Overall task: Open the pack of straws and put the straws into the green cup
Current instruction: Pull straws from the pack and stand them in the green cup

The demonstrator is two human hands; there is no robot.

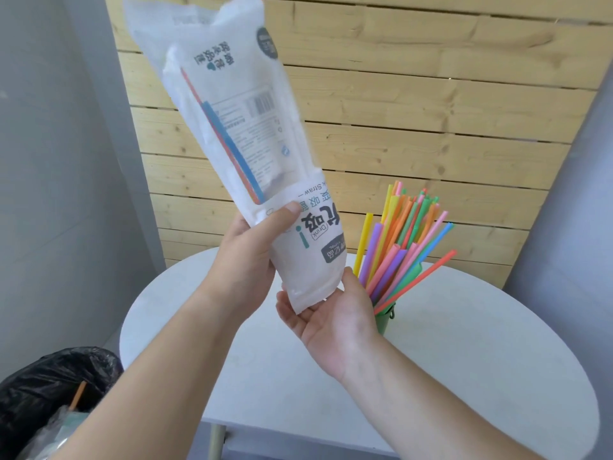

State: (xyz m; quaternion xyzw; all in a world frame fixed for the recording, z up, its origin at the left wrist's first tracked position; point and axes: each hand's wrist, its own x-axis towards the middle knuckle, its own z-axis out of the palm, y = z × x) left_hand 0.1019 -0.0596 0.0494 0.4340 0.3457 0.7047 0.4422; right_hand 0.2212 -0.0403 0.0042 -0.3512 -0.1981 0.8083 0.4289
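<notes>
A white plastic straw pack (pixel 238 134) with printed text is held upside down above the table, tilted up to the left. A blue straw and a red straw (pixel 229 147) remain inside it. My left hand (pixel 252 247) grips the pack around its lower part. My right hand (pixel 331 313) is palm-up under the pack's bottom end, fingers touching it. The green cup (pixel 386 322) stands on the table just right of my right hand, filled with several colourful straws (pixel 404 240) fanning upward.
The white oval table (pixel 464 360) stands against a wooden slat wall (pixel 431 111). A bin lined with a black bag (pixel 49 393) sits on the floor at lower left, holding plastic scraps and an orange straw.
</notes>
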